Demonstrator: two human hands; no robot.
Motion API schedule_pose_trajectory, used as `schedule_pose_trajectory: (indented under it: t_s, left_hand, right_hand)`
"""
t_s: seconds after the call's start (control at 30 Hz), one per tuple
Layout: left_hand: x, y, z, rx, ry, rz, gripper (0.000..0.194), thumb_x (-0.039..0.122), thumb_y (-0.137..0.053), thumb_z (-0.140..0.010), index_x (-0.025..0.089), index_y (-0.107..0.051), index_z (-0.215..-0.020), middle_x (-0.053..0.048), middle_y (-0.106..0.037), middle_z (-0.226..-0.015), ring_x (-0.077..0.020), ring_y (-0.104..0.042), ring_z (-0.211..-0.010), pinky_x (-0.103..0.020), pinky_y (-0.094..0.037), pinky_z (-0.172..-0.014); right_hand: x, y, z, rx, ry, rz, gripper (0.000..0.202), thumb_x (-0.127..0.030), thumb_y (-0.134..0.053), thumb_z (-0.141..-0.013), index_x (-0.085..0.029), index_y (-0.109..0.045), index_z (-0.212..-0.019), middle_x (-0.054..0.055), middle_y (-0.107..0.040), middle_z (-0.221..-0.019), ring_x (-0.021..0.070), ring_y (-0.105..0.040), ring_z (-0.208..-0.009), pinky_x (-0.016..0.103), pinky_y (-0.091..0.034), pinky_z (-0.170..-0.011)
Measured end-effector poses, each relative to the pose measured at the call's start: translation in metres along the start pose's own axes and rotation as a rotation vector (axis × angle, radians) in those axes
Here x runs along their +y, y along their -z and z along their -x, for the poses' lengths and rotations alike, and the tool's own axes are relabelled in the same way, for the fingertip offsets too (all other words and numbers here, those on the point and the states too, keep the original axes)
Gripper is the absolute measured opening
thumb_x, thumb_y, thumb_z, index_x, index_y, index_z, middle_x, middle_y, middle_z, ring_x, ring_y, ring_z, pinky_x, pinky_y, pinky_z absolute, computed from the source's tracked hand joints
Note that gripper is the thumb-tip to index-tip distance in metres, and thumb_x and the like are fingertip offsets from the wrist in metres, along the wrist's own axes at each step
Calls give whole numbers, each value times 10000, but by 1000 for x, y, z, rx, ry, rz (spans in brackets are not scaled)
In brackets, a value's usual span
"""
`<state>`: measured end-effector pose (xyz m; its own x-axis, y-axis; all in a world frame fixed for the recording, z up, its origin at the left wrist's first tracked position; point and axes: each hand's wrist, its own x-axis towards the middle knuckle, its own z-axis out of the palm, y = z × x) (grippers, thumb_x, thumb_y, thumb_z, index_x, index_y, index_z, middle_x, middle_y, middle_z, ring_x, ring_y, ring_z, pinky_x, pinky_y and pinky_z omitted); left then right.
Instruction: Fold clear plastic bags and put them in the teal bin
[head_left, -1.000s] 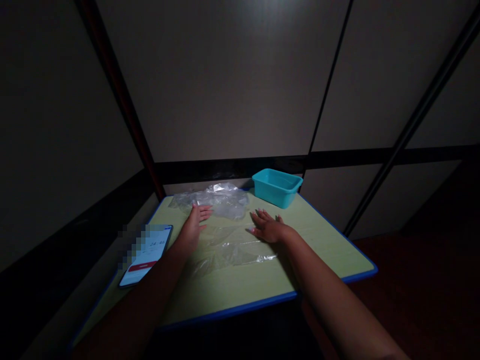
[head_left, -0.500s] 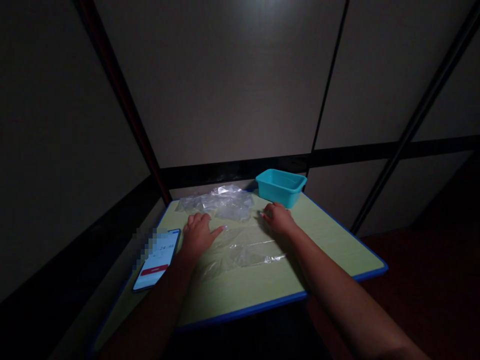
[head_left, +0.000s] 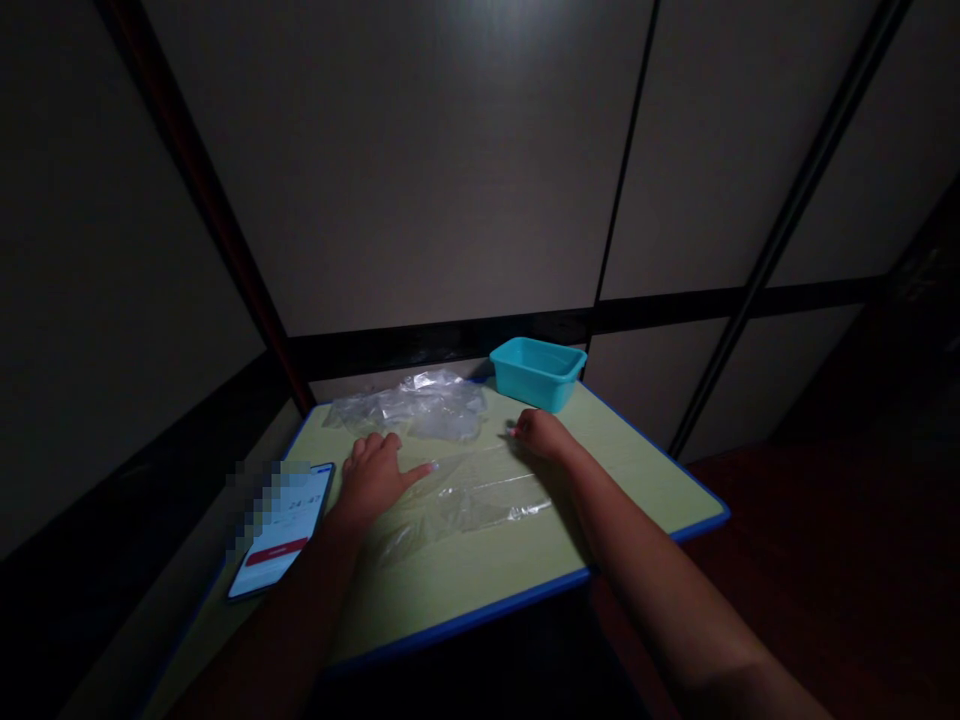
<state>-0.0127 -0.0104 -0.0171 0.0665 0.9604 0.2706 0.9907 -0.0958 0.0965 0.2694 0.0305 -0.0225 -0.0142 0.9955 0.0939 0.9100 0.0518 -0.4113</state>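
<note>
A clear plastic bag (head_left: 480, 500) lies spread out on the table between my hands, glossy and wrinkled along its near edge. My left hand (head_left: 373, 478) rests at the bag's left side, fingers spread and thumb stretched over the film. At the bag's far right corner, my right hand (head_left: 546, 436) is closed in a pinch on the film. Just beyond both hands sits a crumpled heap of clear plastic bags (head_left: 424, 405).
A turquoise plastic basin (head_left: 534, 375) stands at the far right of the table. To the left lies a phone (head_left: 281, 545) with its screen lit. The pale green tabletop (head_left: 450, 610) has a blue rim, and panelled walls (head_left: 420, 200) rise behind it.
The whole view has shifted, so the table appears further left. My right fingers have curled in at the bag's corner. My left hand stays spread on the bag's left side.
</note>
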Motion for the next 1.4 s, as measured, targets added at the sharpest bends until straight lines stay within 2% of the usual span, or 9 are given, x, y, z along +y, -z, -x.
schedule_pose_trajectory:
  t_s: [0.33, 0.5, 0.7, 0.8, 1.13, 1.4]
  left_hand:
    - [2, 1, 1, -92, 3, -13, 562, 639, -569, -620, 187, -540, -952, -122, -544, -1051, -323, -441, -1065, -377, -377, -810]
    - [0, -2, 0, -107, 2, -9, 498, 619, -558, -651, 193, -544, -908, -128, -538, -1073, -323, -441, -1074, -368, -380, -797]
    - [0, -4, -2, -78, -9, 4, 554, 641, -568, -638, 193, -530, -961, -117, -547, -1054, -310, -450, -1062, -357, -371, -814]
    - [0, -6, -3, -45, 20, 12, 578, 657, -512, -683, 189, -520, -1022, -115, -556, -1057, -304, -455, -1057, -361, -368, -825]
    - [0, -9, -8, -56, 33, -28, 368, 500, -528, -758, 163, -576, -899, -142, -569, -1055, -314, -464, -1065, -372, -385, -815]
    - [-2, -11, -10, -27, 39, 55, 296, 418, -625, -728, 182, -512, -867, -84, -618, -924, -253, -549, -941, -296, -396, -699]
  right_hand:
    - [-3, -3, 0, -54, 35, 97, 249, -401, -647, -735, -195, -655, -874, 70, -664, -877, 155, -565, -727, 224, -343, -583]
    - [-2, -4, -1, -70, 67, 163, 238, -396, -627, -754, -190, -666, -866, 78, -664, -899, 165, -565, -775, 229, -341, -607]
    - [-2, -4, 0, -75, 53, 137, 239, -390, -620, -760, -185, -658, -877, 72, -658, -903, 155, -549, -760, 222, -331, -598]
    - [-4, -3, 2, -73, 53, 129, 230, -377, -611, -767, -182, -653, -880, 73, -656, -899, 153, -542, -756, 222, -326, -595]
    - [-6, -1, 4, -83, 45, 91, 267, -408, -661, -725, -179, -644, -860, 66, -650, -874, 144, -544, -730, 218, -323, -574]
    - [-8, -1, 4, -76, 36, 122, 248, -379, -672, -715, -174, -640, -850, 72, -649, -883, 151, -550, -753, 216, -330, -592]
